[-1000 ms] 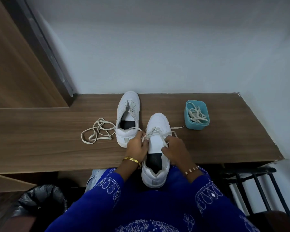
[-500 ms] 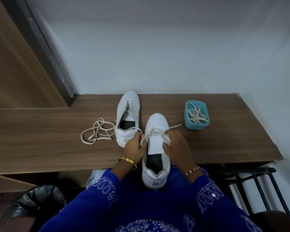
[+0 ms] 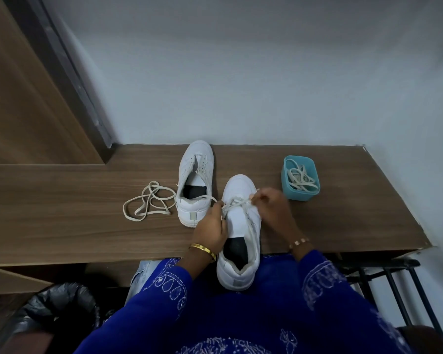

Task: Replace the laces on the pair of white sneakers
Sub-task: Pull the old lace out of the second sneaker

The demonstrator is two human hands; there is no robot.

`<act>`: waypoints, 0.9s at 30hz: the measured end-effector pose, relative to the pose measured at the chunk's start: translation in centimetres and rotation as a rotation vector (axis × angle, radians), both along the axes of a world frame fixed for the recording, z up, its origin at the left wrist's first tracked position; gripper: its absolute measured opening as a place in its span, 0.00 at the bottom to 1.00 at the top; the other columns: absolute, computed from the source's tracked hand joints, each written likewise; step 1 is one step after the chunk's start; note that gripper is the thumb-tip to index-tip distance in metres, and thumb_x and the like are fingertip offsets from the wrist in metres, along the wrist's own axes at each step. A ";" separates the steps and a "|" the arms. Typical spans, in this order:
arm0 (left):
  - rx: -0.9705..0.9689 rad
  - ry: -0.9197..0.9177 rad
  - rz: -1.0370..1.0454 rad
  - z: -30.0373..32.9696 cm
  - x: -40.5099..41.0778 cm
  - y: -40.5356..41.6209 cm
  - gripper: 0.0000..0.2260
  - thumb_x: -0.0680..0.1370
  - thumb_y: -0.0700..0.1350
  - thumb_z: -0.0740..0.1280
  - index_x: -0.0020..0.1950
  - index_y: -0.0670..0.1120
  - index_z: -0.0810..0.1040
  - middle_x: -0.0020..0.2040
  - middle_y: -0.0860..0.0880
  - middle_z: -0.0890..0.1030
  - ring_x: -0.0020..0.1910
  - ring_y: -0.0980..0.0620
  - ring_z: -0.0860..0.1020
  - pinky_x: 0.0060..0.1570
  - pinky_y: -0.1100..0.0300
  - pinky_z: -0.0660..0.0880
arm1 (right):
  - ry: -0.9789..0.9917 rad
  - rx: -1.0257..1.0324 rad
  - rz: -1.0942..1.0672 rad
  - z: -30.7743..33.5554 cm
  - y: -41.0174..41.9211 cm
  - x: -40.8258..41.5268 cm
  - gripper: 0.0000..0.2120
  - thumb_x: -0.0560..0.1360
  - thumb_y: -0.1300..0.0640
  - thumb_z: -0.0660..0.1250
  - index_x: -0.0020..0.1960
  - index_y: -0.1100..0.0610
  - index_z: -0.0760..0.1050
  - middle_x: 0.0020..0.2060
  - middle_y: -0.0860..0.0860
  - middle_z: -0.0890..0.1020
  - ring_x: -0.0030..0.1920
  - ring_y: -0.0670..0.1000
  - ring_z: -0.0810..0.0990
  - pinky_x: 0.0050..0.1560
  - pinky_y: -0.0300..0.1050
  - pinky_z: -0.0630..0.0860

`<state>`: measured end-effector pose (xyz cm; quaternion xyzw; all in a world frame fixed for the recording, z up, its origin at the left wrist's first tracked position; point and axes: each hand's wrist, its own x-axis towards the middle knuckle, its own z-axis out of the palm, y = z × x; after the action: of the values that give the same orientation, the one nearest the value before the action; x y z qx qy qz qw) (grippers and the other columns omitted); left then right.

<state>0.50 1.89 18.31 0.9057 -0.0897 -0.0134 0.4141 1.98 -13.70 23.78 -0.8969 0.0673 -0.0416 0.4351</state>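
The near white sneaker (image 3: 241,251) lies toe-away, heel over the desk's front edge against my lap. A cream lace (image 3: 237,202) crosses its lower eyelets. My left hand (image 3: 211,226) holds the sneaker's left side and pinches the lace there. My right hand (image 3: 273,208) pinches the lace at the right eyelets, fingers curled. The second white sneaker (image 3: 196,175) stands unlaced to the left and further back. A loose cream lace (image 3: 149,203) lies coiled left of it.
A teal tub (image 3: 287,185) holding more laces stands at the right of the wooden desk (image 3: 62,200). A wall closes the back and right. A black bin bag (image 3: 56,307) sits low left, a black metal frame (image 3: 394,277) low right.
My right hand has moved forward and up along the sneaker's right side toward the toe, drawing the lace. My left hand stayed at the left eyelets.
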 end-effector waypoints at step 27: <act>0.008 -0.003 0.024 0.3 -0.5 0.0 0.31 0.68 0.58 0.44 0.60 0.41 0.71 0.54 0.42 0.75 0.52 0.44 0.75 0.50 0.52 0.72 | -0.214 -0.568 0.276 -3.6 3.0 -0.6 0.09 0.69 0.58 0.65 0.35 0.60 0.80 0.35 0.57 0.79 0.37 0.58 0.77 0.37 0.49 0.72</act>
<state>0.00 1.89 18.65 0.9083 -0.0793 -0.0073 0.4106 1.35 -10.69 20.20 -0.9736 -0.1153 -0.0932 0.1738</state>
